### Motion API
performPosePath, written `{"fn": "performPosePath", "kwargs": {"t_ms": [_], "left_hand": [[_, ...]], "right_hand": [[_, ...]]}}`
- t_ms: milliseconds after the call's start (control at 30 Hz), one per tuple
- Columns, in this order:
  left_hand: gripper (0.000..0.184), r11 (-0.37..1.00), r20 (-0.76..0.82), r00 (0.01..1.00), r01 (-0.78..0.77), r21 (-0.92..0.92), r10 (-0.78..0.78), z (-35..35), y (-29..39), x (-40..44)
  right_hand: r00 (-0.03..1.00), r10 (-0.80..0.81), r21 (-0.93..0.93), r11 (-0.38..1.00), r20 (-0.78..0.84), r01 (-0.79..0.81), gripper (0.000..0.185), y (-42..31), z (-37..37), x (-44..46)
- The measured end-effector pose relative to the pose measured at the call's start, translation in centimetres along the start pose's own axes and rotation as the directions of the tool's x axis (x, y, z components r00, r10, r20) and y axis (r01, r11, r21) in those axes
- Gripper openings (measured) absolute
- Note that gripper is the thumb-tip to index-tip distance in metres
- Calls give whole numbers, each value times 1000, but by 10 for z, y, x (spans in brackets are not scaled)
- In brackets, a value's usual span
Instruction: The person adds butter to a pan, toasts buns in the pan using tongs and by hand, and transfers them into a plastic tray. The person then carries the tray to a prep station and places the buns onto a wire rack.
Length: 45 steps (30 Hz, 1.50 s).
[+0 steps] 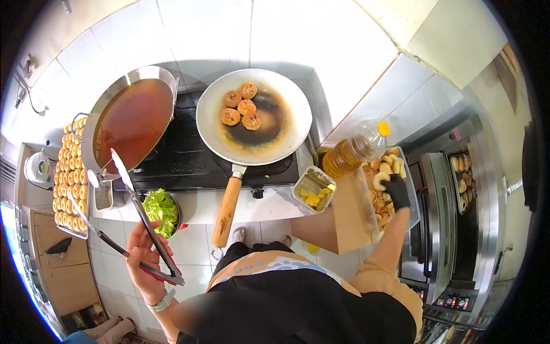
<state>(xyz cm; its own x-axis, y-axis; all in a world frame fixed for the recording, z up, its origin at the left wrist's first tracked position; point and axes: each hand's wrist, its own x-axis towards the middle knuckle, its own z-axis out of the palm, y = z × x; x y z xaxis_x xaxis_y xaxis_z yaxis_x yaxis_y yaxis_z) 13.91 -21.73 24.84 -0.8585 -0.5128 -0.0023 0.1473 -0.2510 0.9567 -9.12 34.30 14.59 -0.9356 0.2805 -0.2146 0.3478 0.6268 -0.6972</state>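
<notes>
Though labels blur, left hand grips tongs; right hand touches bread, grip unclear.

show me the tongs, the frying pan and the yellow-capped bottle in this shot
tongs [138, 204]: head view, on one long arm, above the fingers
frying pan [297, 112]: head view, on its bare inner wall
yellow-capped bottle [347, 156]: head view, on its body

One camera sits on the person's head and looks forward and steeply down. The black cloth top is very near, the shiny white tiled wall far ahead. The wide, round view bends lines, from the light brown wooden cupboard left to the big silver metal oven right.
</notes>
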Motion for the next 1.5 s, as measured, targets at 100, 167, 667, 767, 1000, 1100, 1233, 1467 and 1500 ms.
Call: {"fn": "performPosePath", "kwargs": {"t_ms": [100, 167, 667, 767, 1000, 1100, 1233, 1467, 1500], "left_hand": [[61, 1000, 17, 1000, 7, -30, -7, -3, -4, 1], [62, 999, 11, 1000, 15, -39, -15, -2, -5, 2], [65, 998, -79, 995, 50, -30, -52, -29, -3, -8], [65, 998, -106, 993, 49, -33, -53, -38, -4, -11], [64, 998, -77, 996, 37, -55, -41, -34, -10, -6], [64, 998, -39, 998, 38, -59, -40, -25, -8, -1], [65, 991, 18, 998, 56, -118, -54, -15, -7, 5], [66, 997, 80, 994, 74, -27, -71, 18, -7, 15], [66, 997, 77, 994, 73, -5, -73, 19, -9, 17]], "right_hand": [[857, -110, 271, 962, 503, -36, 42, -127, 15, -86], [732, -472, 180, 877, 492, 444, 41, -163, 37, -87], [365, -840, -456, 163, 401, 875, 20, -306, 300, 133], [315, -792, -244, 216, 523, 946, 19, -301, 288, 117], [458, -704, -421, 243, 543, 874, 19, -309, 289, 135], [455, -712, -287, 354, 535, 890, 24, -308, 303, 128], [628, -609, -518, 379, 484, 767, 23, -316, 265, 72], [484, -853, -163, 459, 193, 873, 12, -267, 91, -33], [537, -822, -182, 508, 191, 842, 11, -246, 45, -59]]}}
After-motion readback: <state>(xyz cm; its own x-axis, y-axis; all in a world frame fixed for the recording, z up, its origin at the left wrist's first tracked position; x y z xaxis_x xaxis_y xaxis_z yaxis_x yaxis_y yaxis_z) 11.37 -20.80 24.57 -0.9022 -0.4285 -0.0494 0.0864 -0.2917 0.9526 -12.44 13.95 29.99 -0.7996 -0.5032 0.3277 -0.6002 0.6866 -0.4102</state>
